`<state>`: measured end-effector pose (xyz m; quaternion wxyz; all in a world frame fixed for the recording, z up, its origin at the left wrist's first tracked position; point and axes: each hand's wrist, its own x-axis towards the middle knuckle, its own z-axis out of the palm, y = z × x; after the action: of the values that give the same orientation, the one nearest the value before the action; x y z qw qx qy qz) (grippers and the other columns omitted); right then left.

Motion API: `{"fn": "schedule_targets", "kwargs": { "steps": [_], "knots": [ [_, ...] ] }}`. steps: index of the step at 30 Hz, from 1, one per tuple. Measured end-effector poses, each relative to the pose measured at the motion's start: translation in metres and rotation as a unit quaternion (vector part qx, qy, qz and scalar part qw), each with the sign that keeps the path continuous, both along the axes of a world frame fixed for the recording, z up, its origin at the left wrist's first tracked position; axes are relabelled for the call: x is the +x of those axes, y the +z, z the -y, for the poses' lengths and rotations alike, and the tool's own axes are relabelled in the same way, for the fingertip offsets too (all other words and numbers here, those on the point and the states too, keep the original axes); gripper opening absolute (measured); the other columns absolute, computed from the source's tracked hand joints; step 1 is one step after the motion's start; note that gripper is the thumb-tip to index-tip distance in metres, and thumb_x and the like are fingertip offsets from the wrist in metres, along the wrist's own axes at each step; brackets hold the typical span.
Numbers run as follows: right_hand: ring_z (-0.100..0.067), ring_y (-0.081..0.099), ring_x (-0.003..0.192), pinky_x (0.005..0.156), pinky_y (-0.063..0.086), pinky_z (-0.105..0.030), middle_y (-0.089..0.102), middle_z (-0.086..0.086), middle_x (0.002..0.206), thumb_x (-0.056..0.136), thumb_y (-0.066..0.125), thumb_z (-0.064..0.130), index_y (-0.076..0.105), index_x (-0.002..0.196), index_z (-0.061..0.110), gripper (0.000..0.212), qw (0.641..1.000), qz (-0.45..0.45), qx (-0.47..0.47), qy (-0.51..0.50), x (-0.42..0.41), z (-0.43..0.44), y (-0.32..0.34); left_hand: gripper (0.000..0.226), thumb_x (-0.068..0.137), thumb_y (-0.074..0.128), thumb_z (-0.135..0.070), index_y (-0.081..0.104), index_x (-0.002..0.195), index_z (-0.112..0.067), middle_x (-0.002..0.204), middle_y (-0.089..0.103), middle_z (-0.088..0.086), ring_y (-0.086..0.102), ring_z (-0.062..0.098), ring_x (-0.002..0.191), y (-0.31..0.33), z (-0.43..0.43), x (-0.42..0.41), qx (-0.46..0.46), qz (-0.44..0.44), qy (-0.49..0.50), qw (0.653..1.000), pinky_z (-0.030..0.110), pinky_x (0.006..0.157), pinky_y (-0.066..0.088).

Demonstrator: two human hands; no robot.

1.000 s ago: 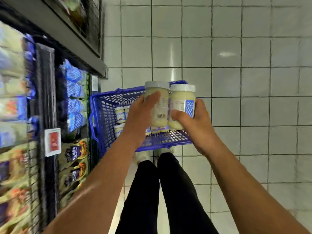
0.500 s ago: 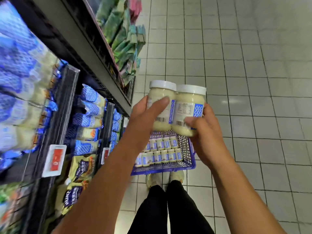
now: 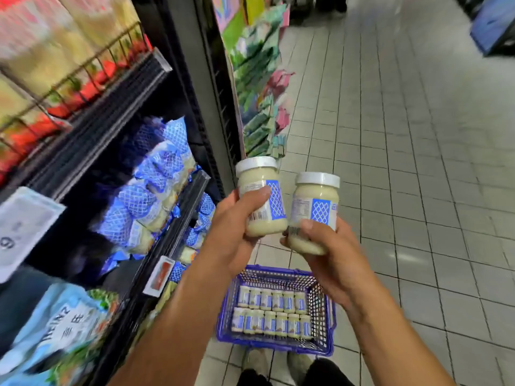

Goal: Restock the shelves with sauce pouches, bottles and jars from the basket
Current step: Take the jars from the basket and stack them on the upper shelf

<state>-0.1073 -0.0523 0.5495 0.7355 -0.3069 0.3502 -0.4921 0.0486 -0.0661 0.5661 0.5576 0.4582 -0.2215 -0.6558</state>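
Aisle, shelves point(image 3: 178, 221) left: left hand point(image 3: 237, 235) wraps a jar point(image 3: 263, 196), right hand point(image 3: 333, 263) a second jar point(image 3: 315, 213), above basket point(image 3: 324, 316); mid-carry, next needs shelf gap.

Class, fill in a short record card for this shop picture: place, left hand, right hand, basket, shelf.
Place: shop aisle with tiled floor
Left hand: grips a white-lidded jar
Right hand: grips a second jar, same kind
Basket: blue, on the floor below the hands, two rows of small jars inside
Shelf: on the left, stocked with blue-patterned pouches
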Motion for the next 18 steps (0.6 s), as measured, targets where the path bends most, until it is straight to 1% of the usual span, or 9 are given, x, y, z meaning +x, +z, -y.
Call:
{"fn": "schedule_targets", "kwargs": {
  "steps": [1, 3, 5, 6, 8, 11, 13, 15, 18],
  "knots": [
    [-0.024, 0.071, 0.079, 0.073, 0.060, -0.037, 0.073, -0.016, 0.090, 0.061, 0.080, 0.020, 0.066, 0.103, 0.002, 0.048, 1.000, -0.001, -0.003, 0.013, 0.002, 0.003, 0.006, 0.040, 0.071, 0.070, -0.023, 0.066, 0.107, -0.006, 0.083, 0.072, 0.009, 0.068, 0.022, 0.072, 0.007, -0.002, 0.004, -0.005, 0.000, 0.014, 1.000, 0.035, 0.062, 0.057],
    [-0.025, 0.071, 0.078, 0.066, 0.059, -0.037, 0.073, -0.017, 0.090, 0.062, 0.080, 0.021, 0.060, 0.110, -0.002, 0.056, 0.999, 0.000, -0.016, 0.042, 0.005, 0.007, 0.019, 0.049, 0.071, 0.069, -0.026, 0.063, 0.114, -0.004, 0.088, 0.069, 0.012, 0.065, 0.025, 0.078, 0.020, -0.008, 0.010, -0.017, 0.004, 0.041, 0.999, 0.045, 0.081, 0.052],
    [-0.027, 0.070, 0.077, 0.061, 0.059, -0.038, 0.072, -0.020, 0.089, 0.064, 0.079, 0.022, 0.056, 0.113, -0.004, 0.061, 0.997, 0.001, -0.028, 0.074, 0.009, 0.012, 0.029, 0.054, 0.072, 0.068, -0.030, 0.061, 0.118, -0.002, 0.093, 0.067, 0.017, 0.065, 0.026, 0.077, 0.031, -0.015, 0.016, -0.024, 0.003, 0.069, 0.997, 0.052, 0.089, 0.049],
    [-0.028, 0.070, 0.076, 0.060, 0.059, -0.038, 0.071, -0.021, 0.091, 0.063, 0.079, 0.023, 0.054, 0.116, -0.005, 0.065, 0.996, 0.002, -0.030, 0.088, 0.010, 0.013, 0.034, 0.053, 0.073, 0.067, -0.031, 0.062, 0.117, -0.001, 0.096, 0.068, 0.019, 0.066, 0.026, 0.075, 0.035, -0.019, 0.018, -0.028, 0.000, 0.080, 0.996, 0.052, 0.088, 0.052],
    [-0.030, 0.068, 0.077, 0.059, 0.058, -0.039, 0.066, -0.025, 0.096, 0.061, 0.076, 0.024, 0.051, 0.123, -0.006, 0.073, 0.992, 0.019, -0.027, 0.120, 0.012, 0.017, 0.041, 0.043, 0.074, 0.068, -0.029, 0.067, 0.108, -0.003, 0.099, 0.070, 0.021, 0.068, 0.025, 0.070, 0.041, -0.027, 0.021, -0.041, -0.018, 0.100, 0.994, 0.045, 0.075, 0.059],
    [-0.034, 0.065, 0.088, 0.063, 0.058, -0.039, 0.064, -0.029, 0.110, 0.061, 0.066, 0.018, 0.051, 0.129, -0.003, 0.073, 0.983, 0.049, -0.030, 0.177, 0.011, 0.020, 0.046, 0.033, 0.073, 0.071, -0.027, 0.072, 0.099, -0.005, 0.091, 0.068, 0.020, 0.066, 0.024, 0.066, 0.046, -0.039, 0.019, -0.056, -0.042, 0.127, 0.989, 0.037, 0.062, 0.060],
    [-0.030, 0.067, 0.085, 0.062, 0.057, -0.037, 0.068, -0.022, 0.107, 0.065, 0.064, 0.012, 0.055, 0.125, 0.001, 0.061, 0.981, 0.026, -0.052, 0.186, 0.008, 0.020, 0.049, 0.040, 0.073, 0.071, -0.024, 0.066, 0.106, -0.003, 0.083, 0.066, 0.016, 0.067, 0.023, 0.067, 0.047, -0.048, 0.015, -0.063, -0.030, 0.147, 0.987, 0.036, 0.062, 0.059],
    [-0.025, 0.069, 0.079, 0.059, 0.056, -0.033, 0.071, -0.015, 0.099, 0.069, 0.066, 0.013, 0.057, 0.119, 0.005, 0.051, 0.981, -0.006, -0.074, 0.181, 0.004, 0.018, 0.051, 0.036, 0.071, 0.073, -0.020, 0.066, 0.103, -0.003, 0.079, 0.069, 0.014, 0.069, 0.023, 0.068, 0.047, -0.055, 0.010, -0.075, -0.014, 0.161, 0.984, 0.037, 0.064, 0.061],
    [-0.021, 0.070, 0.079, 0.061, 0.057, -0.032, 0.073, -0.011, 0.097, 0.063, 0.079, 0.025, 0.055, 0.123, 0.007, 0.066, 0.978, -0.028, -0.095, 0.183, -0.005, 0.013, 0.055, 0.023, 0.068, 0.077, -0.018, 0.076, 0.090, -0.009, 0.081, 0.072, 0.013, 0.071, 0.023, 0.071, 0.049, -0.065, -0.001, -0.090, -0.004, 0.172, 0.981, 0.038, 0.066, 0.061]
  ]
}}
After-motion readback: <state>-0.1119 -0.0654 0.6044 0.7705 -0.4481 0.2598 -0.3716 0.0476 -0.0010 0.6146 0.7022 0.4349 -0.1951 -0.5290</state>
